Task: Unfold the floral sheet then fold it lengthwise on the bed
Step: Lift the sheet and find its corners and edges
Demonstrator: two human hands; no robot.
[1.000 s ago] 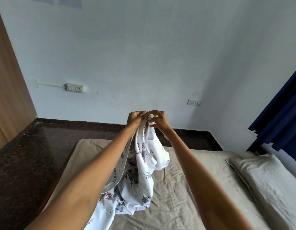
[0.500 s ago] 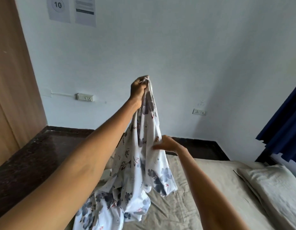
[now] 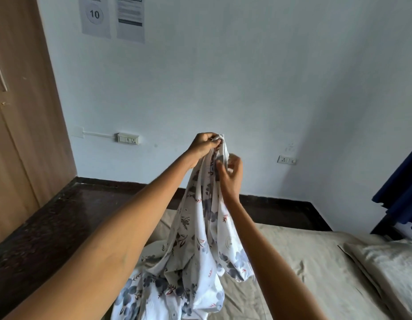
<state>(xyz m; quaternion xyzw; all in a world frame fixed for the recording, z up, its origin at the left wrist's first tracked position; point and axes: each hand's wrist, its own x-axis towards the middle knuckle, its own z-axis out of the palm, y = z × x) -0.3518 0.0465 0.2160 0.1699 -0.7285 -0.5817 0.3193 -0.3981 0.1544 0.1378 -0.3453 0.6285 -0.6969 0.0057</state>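
The floral sheet [image 3: 200, 239], white with blue-grey flowers and small red leaves, hangs bunched from its top and pools on the beige bed [image 3: 304, 262]. My left hand [image 3: 203, 144] is raised over the bed and pinches the sheet's top corner. Just below and to the right, my right hand [image 3: 231, 174] grips the sheet's edge with thumb and fingers. The lower folds of the sheet lie crumpled near the bed's near-left side, partly behind my left forearm.
A beige pillow [image 3: 389, 269] lies at the bed's right end. A wooden wardrobe [image 3: 20, 135] stands at the left beside dark floor [image 3: 50, 227]. A blue curtain [image 3: 401, 188] hangs at the right. Wall sockets [image 3: 128, 138] and two paper notices [image 3: 112, 17] are on the far wall.
My left hand first lifted the sheet's corner high, then lowered a little. My right hand slid down the edge, then came back up close under the left hand.
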